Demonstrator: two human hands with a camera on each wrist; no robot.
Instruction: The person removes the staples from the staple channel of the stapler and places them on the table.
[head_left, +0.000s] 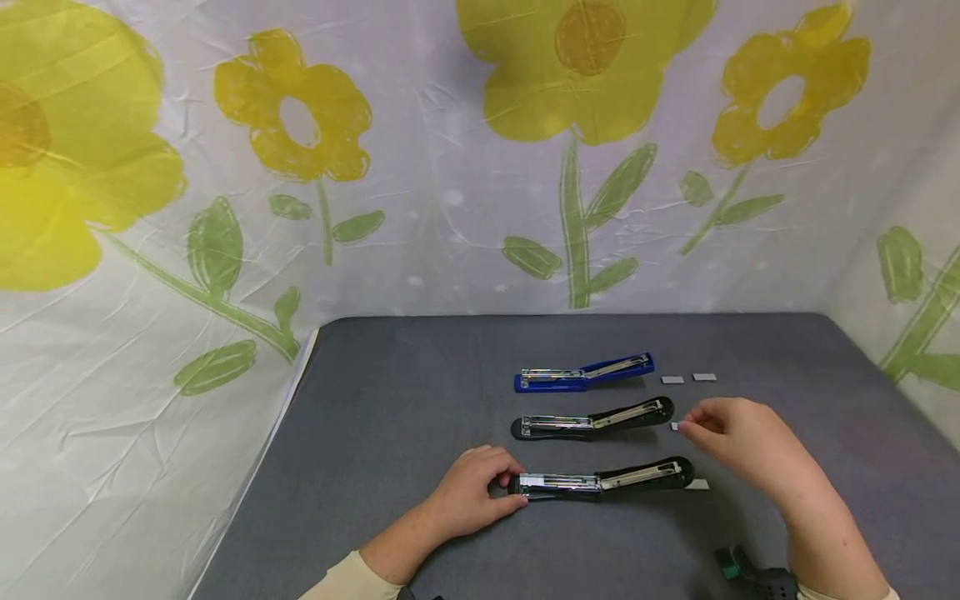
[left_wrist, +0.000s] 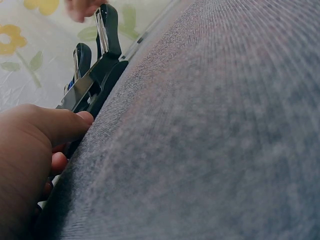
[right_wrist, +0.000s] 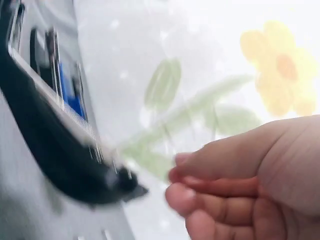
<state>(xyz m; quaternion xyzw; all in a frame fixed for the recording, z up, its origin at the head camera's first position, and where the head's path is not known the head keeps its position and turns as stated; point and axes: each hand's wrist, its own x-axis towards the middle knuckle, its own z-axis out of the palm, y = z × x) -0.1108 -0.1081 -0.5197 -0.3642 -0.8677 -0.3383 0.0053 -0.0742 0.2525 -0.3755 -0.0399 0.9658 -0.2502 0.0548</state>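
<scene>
My left hand [head_left: 480,487] grips the left end of the nearest black stapler [head_left: 637,479], which lies folded open on the table. A pale strip shows in the stapler's left end. In the left wrist view, the thumb of the left hand [left_wrist: 45,135] lies along the stapler's side. My right hand [head_left: 738,437] hovers to the right, fingers loosely bent towards the thumb. In the right wrist view, nothing shows between the fingertips of the right hand [right_wrist: 230,185]. Beside those fingertips in the head view is a small white strip [head_left: 675,426], partly covered.
Behind are another opened black stapler [head_left: 558,427] and an opened blue stapler [head_left: 551,384]. Two pale strips, one [head_left: 672,380] left of the other [head_left: 705,377], lie beside the blue one. Another strip [head_left: 699,485] lies by the nearest stapler's right end. A flowered curtain [head_left: 420,167] surrounds the grey table [head_left: 375,400].
</scene>
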